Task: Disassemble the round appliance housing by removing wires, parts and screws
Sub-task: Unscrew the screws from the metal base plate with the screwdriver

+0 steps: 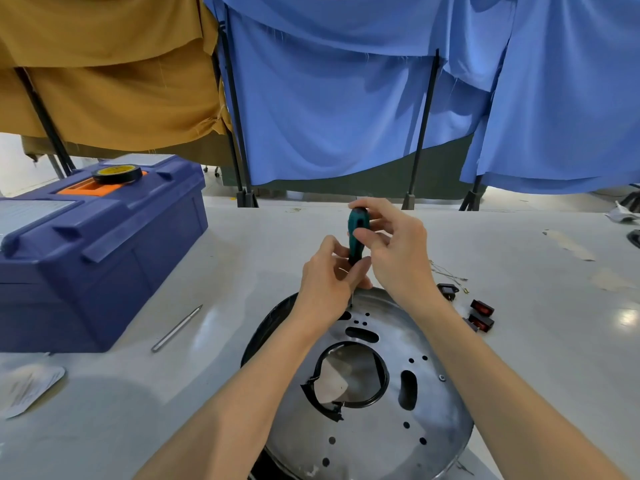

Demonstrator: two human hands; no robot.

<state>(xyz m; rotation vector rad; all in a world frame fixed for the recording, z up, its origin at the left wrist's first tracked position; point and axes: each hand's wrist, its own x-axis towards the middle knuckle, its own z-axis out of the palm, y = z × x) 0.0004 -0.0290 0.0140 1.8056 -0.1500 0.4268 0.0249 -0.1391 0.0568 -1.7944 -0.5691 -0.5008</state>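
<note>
Pinching the screwdriver (pixel 356 225) handle with right fingers (pixel 375 206), curling left fingers (pixel 357 271) round its lower grip at the housing (pixel 381 445) rim's twelve o'clock: keep upright, press firmly, turn slowly.

Blue toolbox (pixel 104 258) on white table (pixel 519 341), L side, w/ black tape roll (pixel 117 173) on its lid (over the orange handle). Thin metal rod (pixel 176 329) lies just beside the box; clear packet (pixel 29 388) at L edge. Behind: mustard cloth (pixel 104 71) & blue cloth (pixel 329 109) on black poles (pixel 424 123).
</note>
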